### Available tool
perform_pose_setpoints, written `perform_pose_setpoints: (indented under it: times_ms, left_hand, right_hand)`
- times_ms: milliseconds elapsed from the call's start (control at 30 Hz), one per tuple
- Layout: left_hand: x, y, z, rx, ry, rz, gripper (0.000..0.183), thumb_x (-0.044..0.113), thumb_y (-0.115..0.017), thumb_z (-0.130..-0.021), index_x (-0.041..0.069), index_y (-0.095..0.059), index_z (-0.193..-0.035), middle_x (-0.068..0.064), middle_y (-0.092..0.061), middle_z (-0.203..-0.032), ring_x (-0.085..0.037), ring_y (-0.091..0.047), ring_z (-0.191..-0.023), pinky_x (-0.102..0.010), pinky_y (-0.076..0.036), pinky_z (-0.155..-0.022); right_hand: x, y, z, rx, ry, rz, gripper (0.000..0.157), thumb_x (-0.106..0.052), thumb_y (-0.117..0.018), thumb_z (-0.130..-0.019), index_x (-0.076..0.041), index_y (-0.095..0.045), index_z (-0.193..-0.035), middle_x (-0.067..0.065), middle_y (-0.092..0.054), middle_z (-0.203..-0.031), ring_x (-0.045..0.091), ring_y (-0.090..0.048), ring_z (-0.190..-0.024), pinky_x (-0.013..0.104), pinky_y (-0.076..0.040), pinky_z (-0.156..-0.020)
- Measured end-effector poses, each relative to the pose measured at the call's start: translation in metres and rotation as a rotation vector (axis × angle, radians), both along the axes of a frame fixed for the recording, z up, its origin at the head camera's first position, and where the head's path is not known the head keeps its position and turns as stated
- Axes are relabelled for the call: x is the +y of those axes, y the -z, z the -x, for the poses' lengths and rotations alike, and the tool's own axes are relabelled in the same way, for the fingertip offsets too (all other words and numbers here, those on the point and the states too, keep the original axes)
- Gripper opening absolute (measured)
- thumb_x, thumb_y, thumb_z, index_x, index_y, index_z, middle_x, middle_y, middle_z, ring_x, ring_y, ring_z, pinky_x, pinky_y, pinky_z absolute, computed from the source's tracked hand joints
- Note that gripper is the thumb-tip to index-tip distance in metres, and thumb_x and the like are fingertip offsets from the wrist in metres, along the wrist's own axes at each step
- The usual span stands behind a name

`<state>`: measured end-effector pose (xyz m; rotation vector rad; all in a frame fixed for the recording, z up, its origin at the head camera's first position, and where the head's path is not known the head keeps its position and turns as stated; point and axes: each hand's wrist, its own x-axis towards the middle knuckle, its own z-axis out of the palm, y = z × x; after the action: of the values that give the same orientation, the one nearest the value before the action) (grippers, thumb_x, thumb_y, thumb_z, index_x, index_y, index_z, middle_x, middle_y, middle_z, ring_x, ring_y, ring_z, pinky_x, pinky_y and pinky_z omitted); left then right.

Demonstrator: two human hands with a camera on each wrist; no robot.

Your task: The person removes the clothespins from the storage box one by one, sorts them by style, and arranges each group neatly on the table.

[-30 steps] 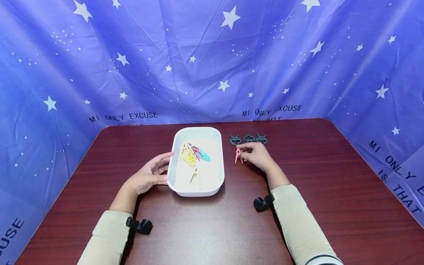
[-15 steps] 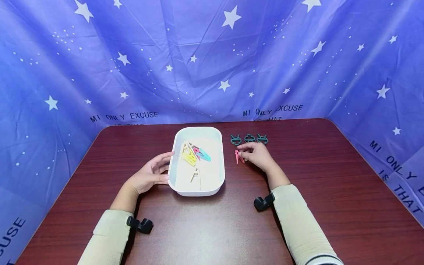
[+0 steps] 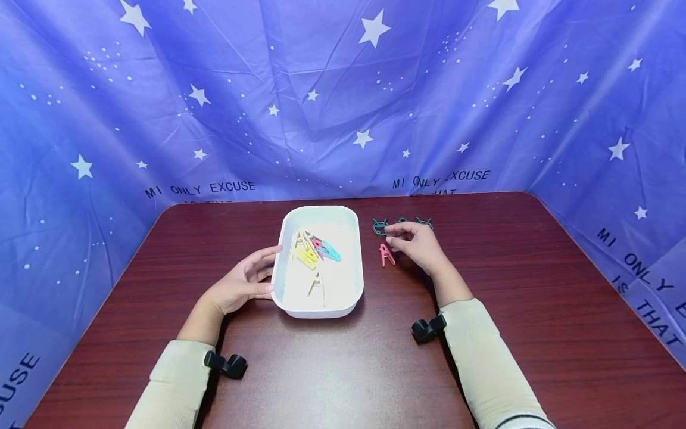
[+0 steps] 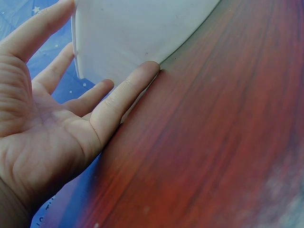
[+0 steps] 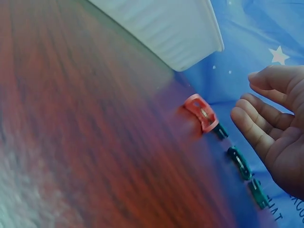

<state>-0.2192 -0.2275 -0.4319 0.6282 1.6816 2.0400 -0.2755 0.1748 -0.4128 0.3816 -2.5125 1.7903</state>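
Note:
A white plastic tray [image 3: 320, 313] stands on the table with several clothespins in it. Among them are a yellow clothespin [image 3: 307, 258], a light-blue one [image 3: 330, 251] and a beige one near the front. My left hand [image 3: 238, 286] rests against the tray's left side, fingers extended along its wall [image 4: 128, 33]. To the right of the tray a pink clothespin [image 3: 386, 255] lies on the table. Just above it hovers my right hand [image 3: 423, 247], apart from the clothespin and holding nothing; in the right wrist view its fingers [image 5: 251, 126] are loosely bent.
Behind the pink clothespin is a row of dark green clips, the left one [image 3: 380, 227] in plain sight and the others partly covered by my right hand. A blue star-patterned curtain [image 3: 321, 119] hangs behind the dark red wooden table [image 3: 509, 268].
The right hand has let go of the pink clothespin, which now lies on the table, and has risen slightly away from it. The left hand and tray stay put.

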Motion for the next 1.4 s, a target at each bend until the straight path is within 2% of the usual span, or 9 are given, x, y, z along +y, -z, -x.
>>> perform_pose_setpoints:
  times_ms: [167,233,400,500,633,767,1000,1233,1400]
  left_hand:
    - [-0.001,0.001,0.000,0.000,0.010,-0.006,0.076,-0.011,-0.064,-0.086,0.008,-0.030,-0.151,-0.018,-0.030,-0.149,-0.026,-0.051,-0.120,-0.041,-0.056,-0.082]
    - [-0.001,0.002,0.000,0.001,0.010,-0.006,0.076,-0.011,-0.064,-0.086,0.008,-0.030,-0.151,-0.018,-0.030,-0.150,-0.026,-0.051,-0.120,-0.041,-0.056,-0.083]
    - [-0.001,0.001,0.000,0.000,0.008,-0.006,0.077,-0.011,-0.064,-0.086,0.008,-0.030,-0.151,-0.018,-0.029,-0.150,-0.026,-0.051,-0.120,-0.041,-0.056,-0.083]
    - [-0.001,0.001,0.000,-0.002,0.009,-0.008,0.077,-0.011,-0.064,-0.086,0.007,-0.029,-0.151,-0.020,-0.028,-0.150,-0.026,-0.051,-0.120,-0.041,-0.056,-0.083]
    - [0.000,-0.002,-0.001,-0.003,0.008,-0.008,0.077,-0.011,-0.065,-0.085,0.006,-0.028,-0.152,-0.020,-0.028,-0.150,-0.025,-0.051,-0.120,-0.040,-0.056,-0.082]
    - [0.000,-0.003,-0.001,0.001,0.001,-0.006,0.078,-0.009,-0.067,-0.085,0.005,-0.028,-0.152,-0.019,-0.030,-0.149,-0.025,-0.051,-0.121,-0.038,-0.056,-0.082]
    - [0.000,-0.001,0.000,0.004,0.001,-0.004,0.078,-0.010,-0.066,-0.085,0.006,-0.029,-0.152,-0.023,-0.026,-0.150,-0.027,-0.050,-0.122,-0.037,-0.056,-0.082]
    - [0.000,0.000,0.000,0.005,-0.003,-0.001,0.079,-0.010,-0.067,-0.084,0.005,-0.028,-0.152,-0.026,-0.023,-0.151,-0.028,-0.049,-0.122,-0.036,-0.056,-0.083]
    - [0.000,0.000,0.000,0.008,-0.003,-0.002,0.079,-0.008,-0.068,-0.084,0.005,-0.028,-0.152,-0.025,-0.024,-0.151,-0.028,-0.049,-0.123,-0.036,-0.056,-0.083]
  right_hand:
    - [-0.003,-0.006,-0.002,0.044,-0.015,0.016,0.027,0.000,-0.068,-0.089,0.010,-0.066,-0.114,0.028,-0.067,-0.104,0.039,-0.068,-0.082,0.030,-0.058,-0.070]
    - [-0.006,-0.016,-0.008,0.052,-0.021,0.012,0.028,0.001,-0.067,-0.089,0.010,-0.065,-0.114,0.028,-0.067,-0.104,0.040,-0.067,-0.082,0.031,-0.058,-0.071]
    - [-0.011,-0.027,-0.014,0.074,-0.036,0.015,0.027,0.003,-0.067,-0.088,0.010,-0.065,-0.115,0.026,-0.068,-0.102,0.043,-0.066,-0.082,0.040,-0.058,-0.074]
    - [-0.010,-0.023,-0.011,0.092,-0.045,0.024,0.026,-0.001,-0.069,-0.088,0.006,-0.068,-0.114,0.021,-0.069,-0.100,0.034,-0.068,-0.080,0.038,-0.058,-0.073]
    - [-0.016,-0.032,-0.015,0.119,-0.054,0.009,0.026,-0.007,-0.072,-0.088,0.002,-0.070,-0.112,0.016,-0.070,-0.097,0.020,-0.066,-0.078,0.031,-0.056,-0.070]
    - [-0.024,-0.039,-0.017,0.126,-0.067,0.014,0.025,-0.008,-0.072,-0.087,-0.001,-0.071,-0.111,0.015,-0.070,-0.095,0.017,-0.064,-0.076,0.028,-0.054,-0.068]
    - [-0.045,-0.051,-0.012,0.122,-0.119,0.027,0.026,-0.006,-0.073,-0.086,0.001,-0.070,-0.110,0.020,-0.069,-0.098,0.019,-0.064,-0.080,0.028,-0.055,-0.068]
    - [-0.067,-0.066,-0.002,0.089,-0.161,-0.061,0.025,-0.008,-0.072,-0.085,-0.004,-0.072,-0.109,0.012,-0.070,-0.101,0.020,-0.063,-0.085,0.029,-0.053,-0.070]
    - [-0.080,-0.077,0.004,0.048,-0.212,-0.116,0.023,-0.011,-0.072,-0.086,-0.007,-0.072,-0.110,0.014,-0.069,-0.106,0.020,-0.065,-0.088,0.035,-0.055,-0.075]
